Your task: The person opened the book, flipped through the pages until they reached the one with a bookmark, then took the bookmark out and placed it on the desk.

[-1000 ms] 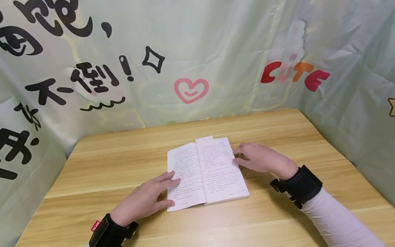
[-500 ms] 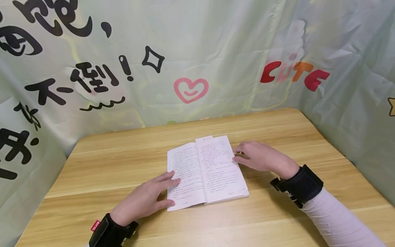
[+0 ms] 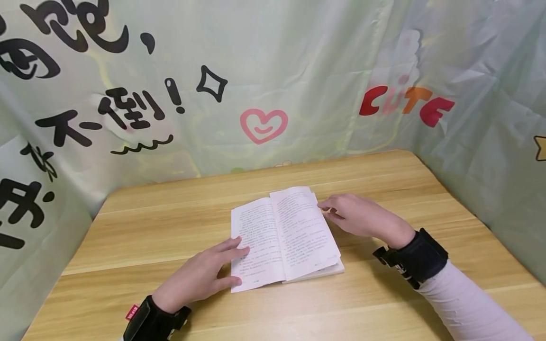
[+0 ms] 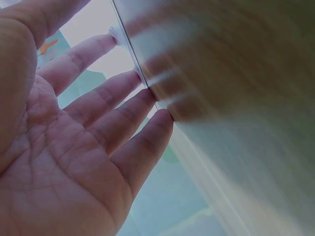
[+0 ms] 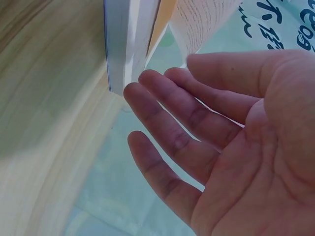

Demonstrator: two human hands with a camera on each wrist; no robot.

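A book (image 3: 256, 222) lies spread on the wooden table, printed text on both sides. My left hand (image 3: 200, 270) rests on the left page near its outer edge, fingers spread and fairly straight; the left wrist view has the fingertips at the book's edge. At the far right edge, my right hand (image 3: 358, 215) pinches a single page (image 3: 298, 227) between thumb and index finger. That page (image 5: 204, 22) stands raised off the thick stack beneath in the right wrist view, its edge at the thumb tip. My other right fingers are loosely bent beside the stack.
The wooden table (image 3: 170, 227) extends around the book on all sides. A pale printed cloth (image 3: 315, 94) hangs behind it and along both sides. Black straps with small devices wrap both wrists.
The right page has risen and shifted left, its lower corner now apart from the stack. The white tab at the top is now covered. My right hand moved slightly left; my left stayed put.
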